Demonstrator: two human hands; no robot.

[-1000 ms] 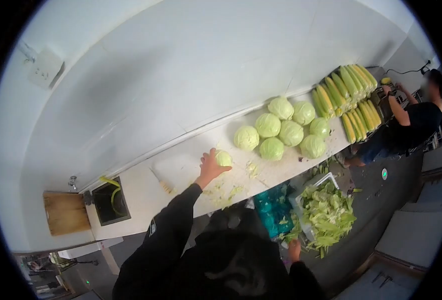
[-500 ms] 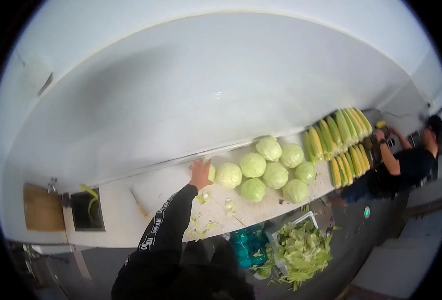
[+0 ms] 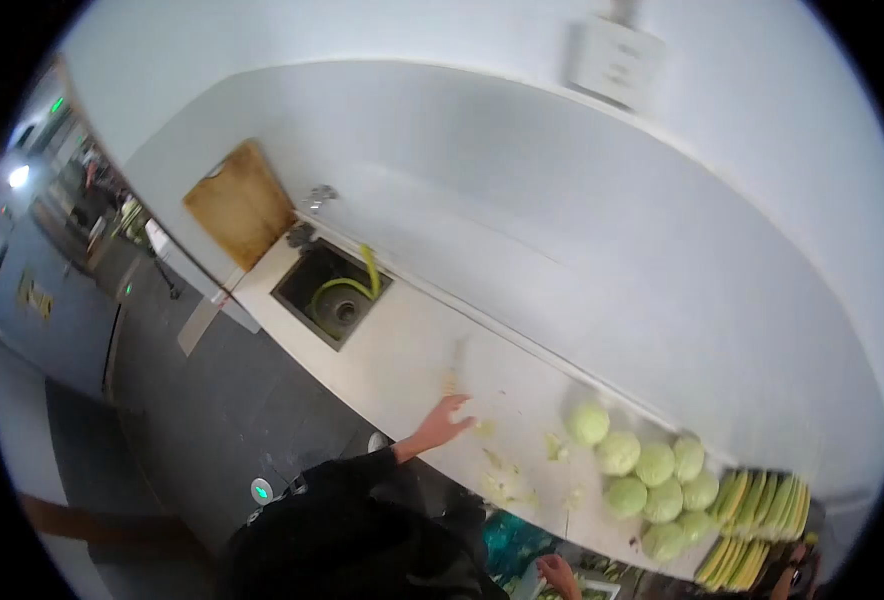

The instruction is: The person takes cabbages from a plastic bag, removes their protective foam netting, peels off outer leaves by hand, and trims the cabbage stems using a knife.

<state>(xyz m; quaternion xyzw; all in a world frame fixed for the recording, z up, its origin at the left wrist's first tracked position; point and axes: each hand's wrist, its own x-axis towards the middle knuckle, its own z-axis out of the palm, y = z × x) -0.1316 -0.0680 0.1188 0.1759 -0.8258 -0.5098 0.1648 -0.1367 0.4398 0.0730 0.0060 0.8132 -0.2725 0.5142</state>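
Observation:
My left hand (image 3: 442,422) reaches over the white counter (image 3: 402,370), fingers apart and holding nothing. Just beyond its fingertips lies a knife (image 3: 451,384), its handle toward the hand and its blurred blade pointing to the wall. My right hand (image 3: 559,575) is low at the bottom edge, above the crate, fingers loosely apart with nothing visible in them. Several pale green cabbages (image 3: 655,464) sit grouped on the counter to the right. Scraps of cabbage leaf (image 3: 507,488) are strewn near the front edge.
Corn ears (image 3: 762,503) lie in rows past the cabbages. At the left are a sink (image 3: 302,300) with a yellow-green hose (image 3: 371,270), a faucet (image 3: 320,197) and a leaning wooden board (image 3: 242,205). Below the counter stands a crate (image 3: 602,588); another person's arm (image 3: 785,582) shows at lower right.
My view has swung left, bringing the sink and doorway nearer. My left hand has left the cabbage at the end of the group and moved beside the knife. My right hand has come into view.

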